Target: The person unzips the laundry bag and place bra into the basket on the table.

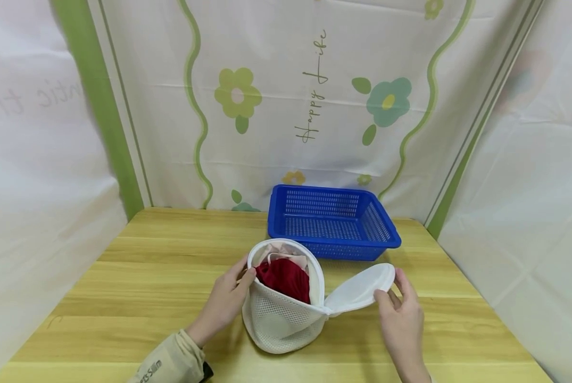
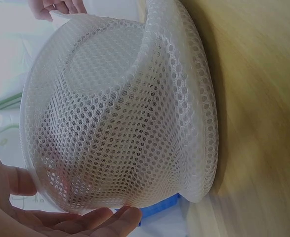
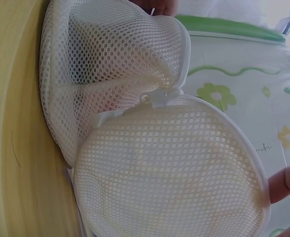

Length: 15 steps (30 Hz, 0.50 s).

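Note:
A white mesh laundry bag (image 1: 283,322) stands upright on the table with its round mouth unzipped. Inside it lie a dark red cloth (image 1: 286,277) and a pale pink cloth (image 1: 277,248); their exact kinds cannot be told. My left hand (image 1: 224,301) grips the left side of the bag's rim, thumb at the edge and fingers along the mesh (image 2: 120,118) in the left wrist view. The round lid (image 1: 359,290) is folded out to the right, still joined to the bag near the zipper pull (image 3: 160,97). Its outer edge is pinched by my right hand (image 1: 404,319).
Behind the bag sits a blue plastic basket (image 1: 336,251) with slotted walls. The wooden table (image 1: 137,298) is bounded by printed curtains (image 1: 276,106) at the back and on both sides.

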Available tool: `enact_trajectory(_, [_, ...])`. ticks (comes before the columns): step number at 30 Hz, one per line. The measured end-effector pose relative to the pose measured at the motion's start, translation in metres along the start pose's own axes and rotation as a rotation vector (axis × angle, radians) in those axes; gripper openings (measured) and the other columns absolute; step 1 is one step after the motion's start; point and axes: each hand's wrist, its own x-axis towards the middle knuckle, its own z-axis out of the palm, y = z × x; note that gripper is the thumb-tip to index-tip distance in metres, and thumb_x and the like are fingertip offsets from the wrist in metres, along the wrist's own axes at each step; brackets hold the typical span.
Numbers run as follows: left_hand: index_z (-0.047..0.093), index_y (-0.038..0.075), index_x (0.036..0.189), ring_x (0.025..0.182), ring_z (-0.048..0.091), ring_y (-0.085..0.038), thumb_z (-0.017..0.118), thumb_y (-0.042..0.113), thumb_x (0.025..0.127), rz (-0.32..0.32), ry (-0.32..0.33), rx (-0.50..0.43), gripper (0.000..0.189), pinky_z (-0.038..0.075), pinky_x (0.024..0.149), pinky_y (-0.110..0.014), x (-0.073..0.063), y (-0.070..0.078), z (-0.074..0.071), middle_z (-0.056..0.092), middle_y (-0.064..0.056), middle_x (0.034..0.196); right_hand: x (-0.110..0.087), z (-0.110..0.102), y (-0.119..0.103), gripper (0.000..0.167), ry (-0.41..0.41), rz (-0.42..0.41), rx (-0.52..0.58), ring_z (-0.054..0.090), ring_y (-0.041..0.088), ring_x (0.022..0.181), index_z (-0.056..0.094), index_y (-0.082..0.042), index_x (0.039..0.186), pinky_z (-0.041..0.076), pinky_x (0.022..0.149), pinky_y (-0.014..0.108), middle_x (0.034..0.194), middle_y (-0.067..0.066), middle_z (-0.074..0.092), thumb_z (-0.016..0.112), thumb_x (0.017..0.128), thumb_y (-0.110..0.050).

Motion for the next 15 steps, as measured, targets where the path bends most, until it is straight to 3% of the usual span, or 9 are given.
enact_trajectory(4, [0.043,0.004,0.147,0.125,0.051,-0.027,0.05,0.023,0.104,0.008,-0.003,0.004,0.047,0.045,0.101,-0.05,0.0005,-0.0004,0.0003,0.054,-0.013,0.138,0.0002,-0.0017,0.0001,0.067,-0.004,0.001,-0.047,0.035,0.039,0.136,0.03,0.003,0.151,0.034,0.111,0.041,0.153,0.02,0.032,0.056,0.089,0.0])
enact_trajectory(7, [0.043,0.004,0.147,0.125,0.052,-0.028,0.05,0.023,0.104,0.013,-0.006,0.005,0.048,0.045,0.101,-0.05,0.0011,-0.0011,0.0005,0.055,-0.013,0.137,0.0005,-0.0031,0.0016,0.069,-0.009,0.002,-0.093,0.027,0.042,0.139,0.029,0.003,0.152,0.023,0.114,0.055,0.155,0.02,0.028,0.056,0.089,-0.002])
enact_trajectory(10, [0.043,0.004,0.147,0.124,0.052,-0.028,0.05,0.023,0.104,0.013,-0.003,0.007,0.048,0.045,0.101,-0.05,0.0013,-0.0016,0.0004,0.056,-0.013,0.137,0.0014,-0.0036,0.0027,0.069,-0.013,-0.005,-0.145,0.023,0.043,0.141,0.029,0.003,0.151,0.016,0.115,0.059,0.154,0.024,0.027,0.056,0.089,-0.004])
enact_trajectory(15, [0.042,0.002,0.147,0.124,0.053,-0.029,0.05,0.021,0.104,0.012,-0.005,-0.004,0.047,0.045,0.101,-0.05,0.0008,-0.0013,-0.0007,0.055,-0.015,0.137,0.0011,-0.0035,0.0028,0.071,-0.02,-0.03,-0.217,0.022,0.045,0.14,0.027,0.006,0.151,0.015,0.115,0.06,0.153,0.029,0.026,0.056,0.087,-0.003])
